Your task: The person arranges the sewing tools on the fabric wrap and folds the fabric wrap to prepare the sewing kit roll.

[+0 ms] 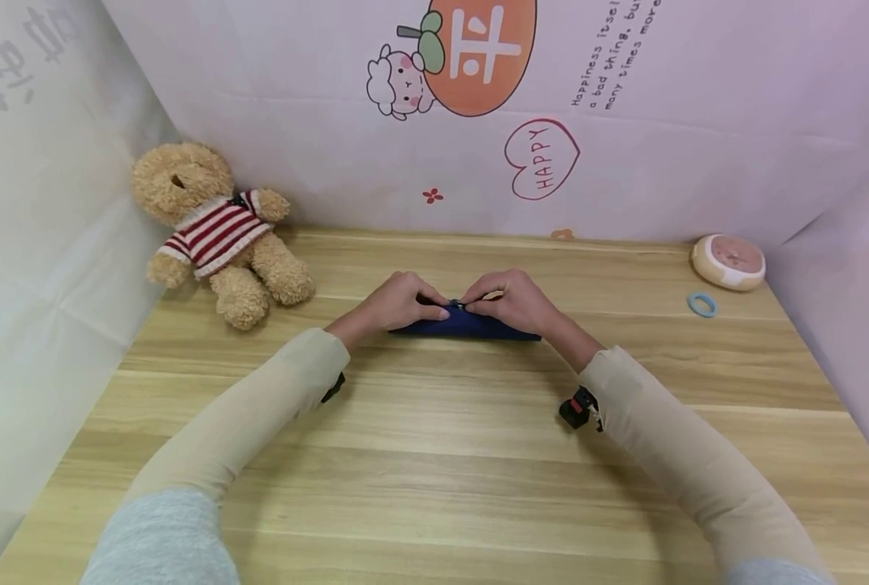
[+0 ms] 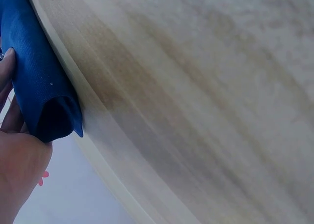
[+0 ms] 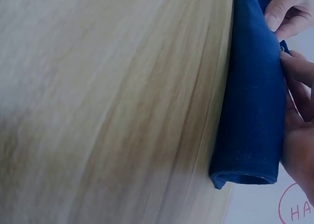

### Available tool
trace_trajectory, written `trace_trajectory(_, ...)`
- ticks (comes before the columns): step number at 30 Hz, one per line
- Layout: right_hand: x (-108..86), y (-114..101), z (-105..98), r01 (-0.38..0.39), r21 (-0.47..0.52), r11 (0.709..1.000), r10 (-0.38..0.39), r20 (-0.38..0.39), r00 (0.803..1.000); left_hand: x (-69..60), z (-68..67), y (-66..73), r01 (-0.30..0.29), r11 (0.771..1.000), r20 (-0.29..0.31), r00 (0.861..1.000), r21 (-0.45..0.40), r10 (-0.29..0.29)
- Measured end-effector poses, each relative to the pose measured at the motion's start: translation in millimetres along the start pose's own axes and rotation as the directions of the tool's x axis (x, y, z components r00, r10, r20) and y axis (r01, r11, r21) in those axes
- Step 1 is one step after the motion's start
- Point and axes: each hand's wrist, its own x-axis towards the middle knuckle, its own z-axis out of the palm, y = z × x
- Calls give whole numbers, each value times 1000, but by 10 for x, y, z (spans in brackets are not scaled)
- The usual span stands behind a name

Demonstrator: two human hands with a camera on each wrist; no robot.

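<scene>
A dark blue fabric roll [image 1: 471,327] lies crosswise on the wooden table in front of me. Its end shows hollow in the right wrist view, where the fabric [image 3: 252,96] curves round like a tube. At the middle of its top edge sits a small shiny fastener [image 1: 456,304]. From the left, my left hand [image 1: 403,302] pinches the top edge beside this fastener, thumb on the near side. My right hand [image 1: 513,299] pinches the edge from the other side, its fingertips close to the left ones. What the fingertips cover is hidden.
A teddy bear [image 1: 218,231] in a striped sweater leans at the back left. Toward the back right are a round pink-topped object [image 1: 730,262] and a light blue ring [image 1: 702,305]. A printed white cloth [image 1: 317,162] hangs behind the table [image 1: 434,471].
</scene>
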Motion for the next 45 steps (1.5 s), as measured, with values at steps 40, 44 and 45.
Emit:
trace_trajectory(40, -14, -61, 3, 356, -358, 863, -320, 156, 934, 8, 0, -13, 21, 999, 13, 1000, -26, -21)
trace_trajectory(44, -12, -69, -14, 347, -353, 869, -307, 164, 937, 9, 4, -7, 20, 999, 16, 1000, -27, -20)
trace_trajectory(45, -11, -73, -19, 342, -354, 870, -302, 165, 939, 9, 4, -5, 16, 1000, 16, 1000, -23, -16)
